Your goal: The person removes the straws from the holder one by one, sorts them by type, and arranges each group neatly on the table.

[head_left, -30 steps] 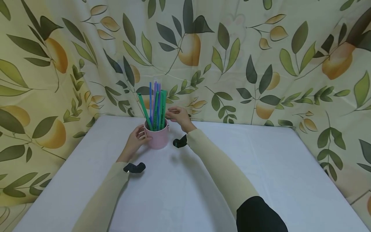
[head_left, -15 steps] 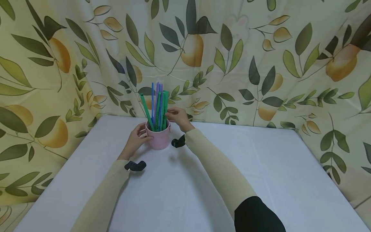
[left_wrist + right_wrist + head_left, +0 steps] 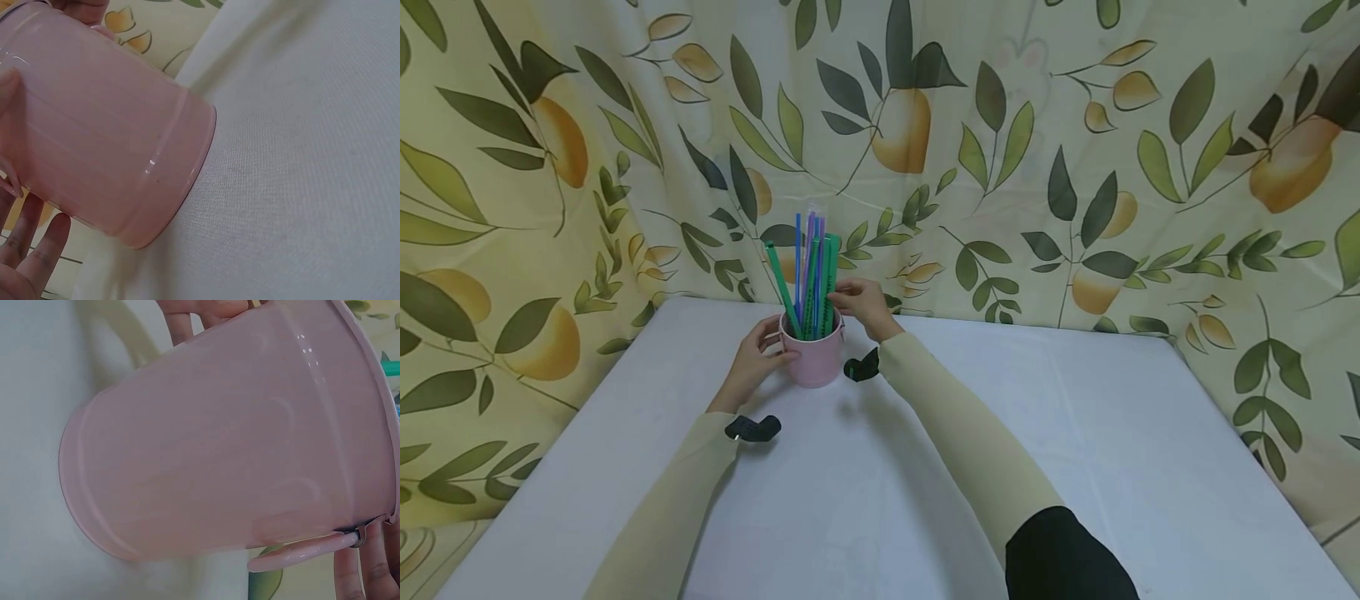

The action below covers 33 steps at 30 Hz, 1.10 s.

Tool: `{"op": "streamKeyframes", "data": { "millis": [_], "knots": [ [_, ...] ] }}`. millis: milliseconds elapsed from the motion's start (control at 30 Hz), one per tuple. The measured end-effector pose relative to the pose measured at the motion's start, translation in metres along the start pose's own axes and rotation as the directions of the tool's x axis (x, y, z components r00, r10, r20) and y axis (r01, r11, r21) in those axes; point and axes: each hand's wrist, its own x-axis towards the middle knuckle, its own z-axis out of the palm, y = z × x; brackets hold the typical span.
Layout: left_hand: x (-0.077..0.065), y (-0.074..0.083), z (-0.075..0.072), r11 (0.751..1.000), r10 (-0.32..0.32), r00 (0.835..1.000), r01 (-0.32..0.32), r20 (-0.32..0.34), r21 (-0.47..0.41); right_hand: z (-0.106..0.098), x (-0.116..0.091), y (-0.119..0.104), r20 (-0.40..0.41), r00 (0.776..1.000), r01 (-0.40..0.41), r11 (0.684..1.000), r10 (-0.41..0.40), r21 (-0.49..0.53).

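Observation:
A small pink bucket (image 3: 817,363) stands upright near the table's back edge. My left hand (image 3: 749,360) holds it from the left, thumb on the near side and fingers on the far side. At the right rim is my right hand (image 3: 865,307), fingertips beside the green ruler-like strips (image 3: 830,271). In the right wrist view its fingers (image 3: 377,562) lie behind the pink handle (image 3: 303,552); its thumb is hidden, so a grip cannot be made out. Thin blue and purple sticks (image 3: 798,258) and a slanting green stick (image 3: 781,279) also stand in the bucket.
A white cloth covers the table (image 3: 865,492). Close behind it hangs a curtain (image 3: 955,217) printed with leaves and fruit. A dark wrist mount (image 3: 752,429) sits at the left cuff, and another mount (image 3: 861,365) at the right cuff.
My right hand has moved slightly left, closer to the bucket's rim and the green strips. My left hand stays on the bucket. The whole head view has shifted a little.

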Motion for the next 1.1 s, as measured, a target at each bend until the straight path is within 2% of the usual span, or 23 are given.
{"op": "streamKeyframes", "data": {
  "millis": [467, 700, 1100],
  "knots": [
    [0.0, 0.002, 0.001, 1.0, -0.023, 1.0, 0.023, -0.001, 0.013, -0.004, -0.002, -0.008, -0.012, 1.0, 0.021, 0.998, -0.02, 0.064],
    [0.0, 0.003, 0.002, 0.999, -0.04, 0.999, 0.04, -0.002, 0.003, -0.009, -0.004, -0.017, -0.018, 1.0, 0.001, 0.994, 0.001, 0.111],
    [0.0, 0.003, 0.002, 0.999, -0.038, 0.999, 0.038, 0.0, -0.013, -0.024, -0.006, -0.046, -0.039, 0.985, 0.174, 0.967, -0.169, 0.185]
  ]
}}
